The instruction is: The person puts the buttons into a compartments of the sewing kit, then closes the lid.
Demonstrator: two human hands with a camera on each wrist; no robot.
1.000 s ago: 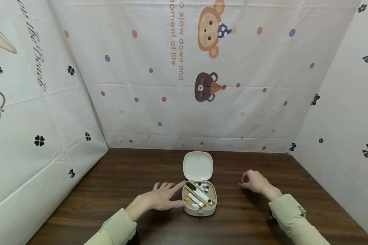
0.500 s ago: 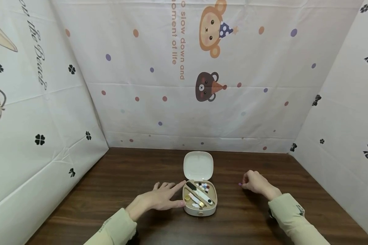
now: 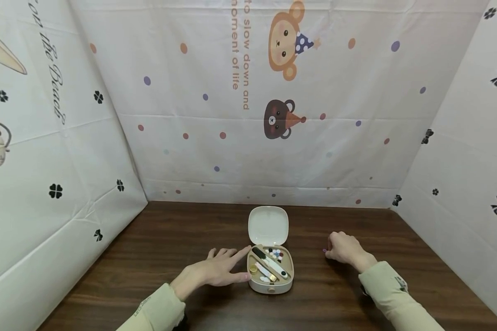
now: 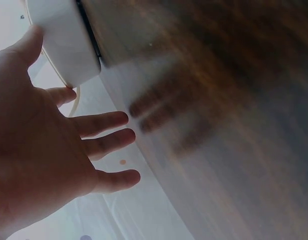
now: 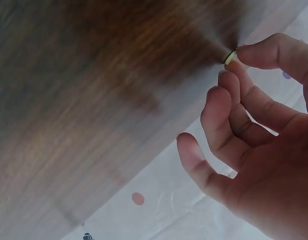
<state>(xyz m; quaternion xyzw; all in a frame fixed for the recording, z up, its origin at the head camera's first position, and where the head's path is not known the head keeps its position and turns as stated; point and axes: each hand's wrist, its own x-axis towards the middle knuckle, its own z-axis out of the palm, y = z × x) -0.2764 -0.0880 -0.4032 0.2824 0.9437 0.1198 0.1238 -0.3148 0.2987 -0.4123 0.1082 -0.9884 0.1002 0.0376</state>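
A small white case (image 3: 271, 288) with a tan inner tray stands on the table, its lid (image 3: 268, 225) raised at the back. My left hand (image 3: 217, 271) rests against its left side, thumb and index fingertip at the rim, the other fingers spread. In the left wrist view the thumb touches the case wall (image 4: 68, 45). To the right, my right hand (image 3: 345, 248) pinches a small round button-like disc (image 5: 230, 56) between thumb and index finger, low over the table. The disc looks purple in the head view and yellowish in the right wrist view.
In the tray lie small coloured buttons (image 3: 276, 253), a long white-and-black tool (image 3: 276, 266), a white strip with a gold end (image 3: 266, 271) and a gold ring-shaped piece (image 3: 253, 268). Printed cloth walls (image 3: 170, 151) enclose the dark wooden table (image 3: 182, 220) at back and sides.
The right hand turns slightly at the same spot, its fingers now more hidden behind the back of the hand. The left hand and the case stay where they were.
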